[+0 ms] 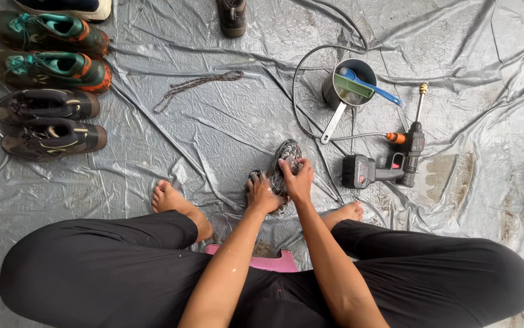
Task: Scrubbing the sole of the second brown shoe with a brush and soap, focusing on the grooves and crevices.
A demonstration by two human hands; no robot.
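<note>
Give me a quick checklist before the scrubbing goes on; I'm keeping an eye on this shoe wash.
1. Both hands on the shoe: ok, left hand and right hand grip it.
2. Shoe soapy: ok, suds show.
3. Pot upright within arm's reach: ok.
4. Brush ready: ok, resting in the pot.
5. Spray gun hose attached: ok.
6. Water in the pot: cannot tell.

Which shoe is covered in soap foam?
The grey shoe gripped by both hands, left hand and right hand; the shoes lined at upper left look foam-free.
</note>
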